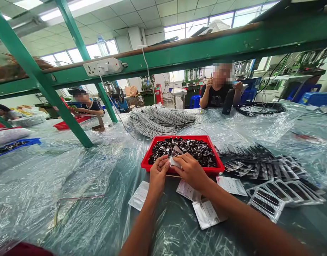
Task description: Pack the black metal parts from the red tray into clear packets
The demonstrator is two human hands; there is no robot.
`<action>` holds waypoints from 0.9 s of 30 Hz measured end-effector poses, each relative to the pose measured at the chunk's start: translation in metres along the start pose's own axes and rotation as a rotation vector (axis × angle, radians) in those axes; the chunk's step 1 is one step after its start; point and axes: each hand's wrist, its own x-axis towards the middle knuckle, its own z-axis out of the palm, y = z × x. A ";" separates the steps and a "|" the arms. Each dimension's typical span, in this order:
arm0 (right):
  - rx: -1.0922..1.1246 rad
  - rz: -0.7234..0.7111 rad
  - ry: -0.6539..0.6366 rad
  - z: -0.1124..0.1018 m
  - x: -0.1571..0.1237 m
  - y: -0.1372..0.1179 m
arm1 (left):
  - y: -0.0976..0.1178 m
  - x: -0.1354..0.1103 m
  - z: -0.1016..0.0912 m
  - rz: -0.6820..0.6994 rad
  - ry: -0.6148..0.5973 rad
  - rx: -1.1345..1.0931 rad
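Both hands meet over the front edge of a red tray (182, 138) heaped with small black pieces (198, 151). My left hand (159, 170) pinches one side of a small white packet (175, 163); my right hand (188, 169) grips its other side. Fingers cover much of the packet, so its print is hidden. White packets with small print lie on the table below the hands: one on the left (140, 195), one under the right wrist (188, 191), another nearer me (207, 214) and one on the right (231, 185).
Fanned rows of black-and-clear packages (278, 193) lie to the right. Behind the tray sits a coil of grey cable (160, 119). A green shelf frame (179, 55) with a power strip (103, 67) crosses above. Two people sit across the table, beside a black bottle (227, 102) and black cable (260, 108).
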 end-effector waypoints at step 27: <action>-0.141 -0.016 0.139 -0.001 -0.002 -0.005 | 0.001 -0.010 0.009 -0.036 -0.023 -0.054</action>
